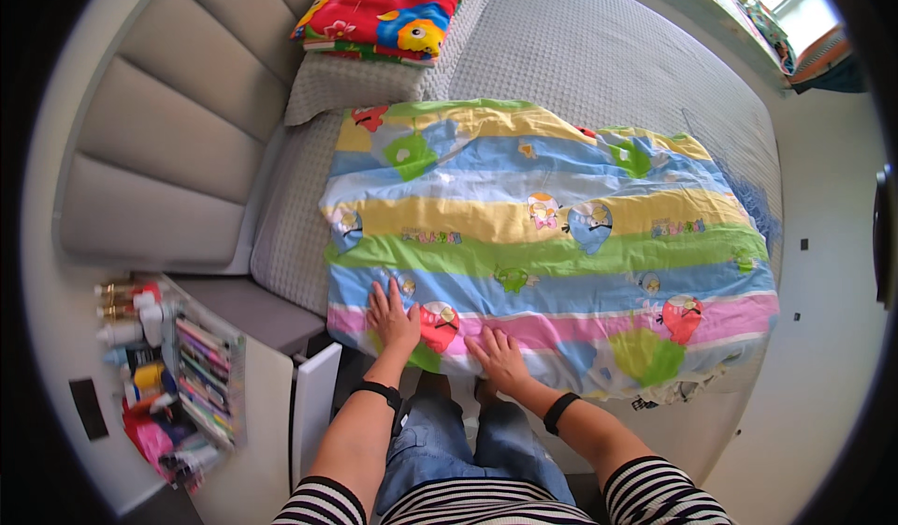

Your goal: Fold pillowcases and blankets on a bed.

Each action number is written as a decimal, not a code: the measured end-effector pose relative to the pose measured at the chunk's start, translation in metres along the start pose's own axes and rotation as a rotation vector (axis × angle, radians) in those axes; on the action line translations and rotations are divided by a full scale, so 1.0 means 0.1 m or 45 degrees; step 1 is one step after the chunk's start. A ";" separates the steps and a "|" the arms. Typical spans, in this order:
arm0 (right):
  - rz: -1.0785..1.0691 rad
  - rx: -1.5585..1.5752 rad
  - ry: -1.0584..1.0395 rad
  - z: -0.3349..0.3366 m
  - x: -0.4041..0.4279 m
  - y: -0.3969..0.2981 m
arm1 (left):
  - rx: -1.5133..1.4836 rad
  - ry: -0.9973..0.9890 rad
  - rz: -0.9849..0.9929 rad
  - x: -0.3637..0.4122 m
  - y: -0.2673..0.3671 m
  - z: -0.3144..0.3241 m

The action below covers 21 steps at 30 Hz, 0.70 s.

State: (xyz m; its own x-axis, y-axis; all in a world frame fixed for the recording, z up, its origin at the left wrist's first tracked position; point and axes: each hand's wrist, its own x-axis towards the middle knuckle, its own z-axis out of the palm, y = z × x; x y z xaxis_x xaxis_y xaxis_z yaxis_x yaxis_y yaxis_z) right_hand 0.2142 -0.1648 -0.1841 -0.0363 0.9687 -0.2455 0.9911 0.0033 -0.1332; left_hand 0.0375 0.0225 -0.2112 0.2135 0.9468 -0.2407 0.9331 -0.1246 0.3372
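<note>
A striped cartoon-print quilt (491,258) in blue, yellow, green and pink lies spread over the near half of the bed. My left hand (393,318) rests flat on its near left corner, fingers spread, beside a red bird figure. To the right of that figure, my right hand (499,356) lies palm down on the pink stripe close to the quilt's near edge. Neither hand grips the fabric. Shallow wrinkles run across the quilt, and its near edge hangs over the side of the bed. A dark band circles each wrist.
A folded red quilt (393,12) sits on a grey pillow (351,90) by the padded headboard (168,125). Left of me, a bedside cabinet (245,413) holds several books (203,377) and small items, with a white drawer front (316,406) pulled out. A windowsill (729,12) runs along the far right.
</note>
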 end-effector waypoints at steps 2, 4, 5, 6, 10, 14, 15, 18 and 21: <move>0.092 0.288 -0.182 0.04 0.16 0.12 | 0.013 0.061 -0.036 -0.24 -0.02 0.00; 0.123 0.682 -0.346 -0.12 0.41 0.27 | 0.019 0.188 -0.117 -0.50 -0.10 -0.01; 0.034 0.791 -0.304 -0.27 0.54 0.39 | 0.027 0.215 -0.144 -0.62 -0.18 -0.01; -0.065 1.020 -0.260 -0.26 0.65 0.67 | -0.098 0.320 -0.335 -0.71 -0.17 0.05; 0.382 1.185 -0.260 -0.57 1.04 1.47 | -0.815 0.179 -0.864 -0.95 -0.14 0.08; 0.260 0.056 0.438 -0.80 0.89 1.07 | -1.561 0.163 -0.623 -0.91 -0.09 0.07; 0.064 0.134 0.356 -0.84 0.80 0.92 | -1.764 0.162 -0.461 -0.86 -0.08 0.06; -0.055 0.449 0.283 -0.52 0.55 0.70 | -1.424 0.393 -0.357 -0.56 -0.16 -0.05; 0.031 0.548 0.417 -0.44 0.26 0.43 | -1.243 0.458 -0.178 -0.45 -0.08 -0.32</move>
State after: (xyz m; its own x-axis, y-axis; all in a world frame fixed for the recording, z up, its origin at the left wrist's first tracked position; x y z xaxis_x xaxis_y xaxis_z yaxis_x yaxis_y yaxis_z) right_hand 0.2618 -0.1286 -0.1540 0.0959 0.9941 0.0497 0.8467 -0.0552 -0.5292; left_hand 0.0108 -0.0098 -0.1736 -0.1262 0.9866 -0.1033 0.2702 0.1344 0.9534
